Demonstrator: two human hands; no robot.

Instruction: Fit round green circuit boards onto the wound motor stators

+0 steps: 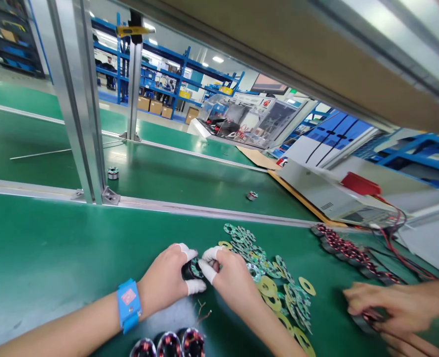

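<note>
My left hand [170,272], with white finger covers and a blue wrist strap [129,305], is closed around a dark motor stator [187,270]. A green ring-shaped circuit board [196,268] shows at the stator's face. The thumb and forefinger of my right hand [228,275], also in white covers, are pinched together at the board's right edge; its fingertips partly hide it. Just below my hands are some thin loose wire ends [203,313]. Several copper-wound stators [169,344] stand at the bottom edge of the view.
Right of my right hand lies a pile of green ring boards [247,241] and yellow rings [267,286]. A co-worker's hands [401,307] hold a stator at the right, near a row of wound stators [344,248]. An aluminium post [78,99] rises beyond my left hand.
</note>
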